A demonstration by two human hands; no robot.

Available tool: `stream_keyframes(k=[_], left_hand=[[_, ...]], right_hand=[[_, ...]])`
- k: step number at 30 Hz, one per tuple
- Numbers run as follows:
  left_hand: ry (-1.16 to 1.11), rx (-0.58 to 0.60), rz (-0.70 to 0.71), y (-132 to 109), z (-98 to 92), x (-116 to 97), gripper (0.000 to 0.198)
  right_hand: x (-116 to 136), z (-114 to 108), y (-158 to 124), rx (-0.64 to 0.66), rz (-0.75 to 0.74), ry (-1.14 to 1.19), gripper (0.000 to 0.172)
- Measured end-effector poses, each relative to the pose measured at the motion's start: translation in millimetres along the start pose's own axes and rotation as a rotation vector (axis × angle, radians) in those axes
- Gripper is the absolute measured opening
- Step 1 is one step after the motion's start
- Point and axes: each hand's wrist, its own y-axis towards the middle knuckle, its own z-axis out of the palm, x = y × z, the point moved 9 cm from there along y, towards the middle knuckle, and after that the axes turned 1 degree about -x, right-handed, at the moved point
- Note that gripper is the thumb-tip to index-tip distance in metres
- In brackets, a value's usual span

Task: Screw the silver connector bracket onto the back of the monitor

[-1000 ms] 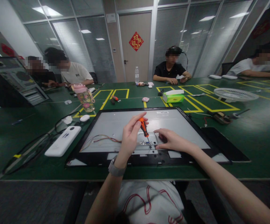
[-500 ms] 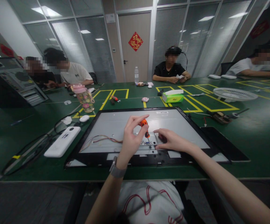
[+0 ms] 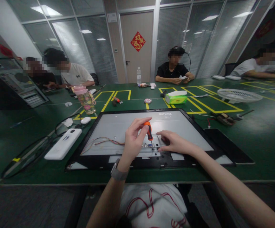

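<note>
A black-framed monitor panel lies face down on the green table, its grey metal back up. My left hand pinches the top of an orange-handled screwdriver, which stands nearly upright with its tip on a small circuit strip near the panel's front edge. My right hand rests on the panel just right of the screwdriver, fingers curled and pressing down beside the strip. Thin coloured wires run left from the strip.
A white device and black cables lie left of the panel. A pink-lidded bottle, a green tissue box, a white fan guard and a dark slab stand around. Other people sit at the far side.
My left fingers have shifted round the screwdriver handle, and the handle has tilted slightly. My right hand has stayed in place on the panel.
</note>
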Motion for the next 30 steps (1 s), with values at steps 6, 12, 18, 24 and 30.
stream_keyframes(k=[6,12,18,24,30], left_hand=[[0.111,-0.02,0.064,-0.7,-0.9,-4.3,0.028],[0.287,-0.165,0.195,-4.6,-10.7,-18.0,0.019],[0.153,-0.103,0.109,-2.3,-8.8,-10.6,0.024],[0.111,-0.042,0.064,-1.0,-3.1,-6.2,0.029],[0.108,-0.063,0.059,-1.6,-4.9,-5.2,0.022]], right_hand=[[-0.1,0.0,0.4,0.0,-0.009,0.001,0.062],[-1.9,1.1,0.5,-0.002,-0.017,0.007,0.063],[-1.4,1.3,-0.5,0.004,-0.015,0.005,0.061],[-0.4,-0.4,-0.7,-0.003,-0.009,0.004,0.061],[-0.2,0.7,0.8,0.004,-0.007,0.003,0.062]])
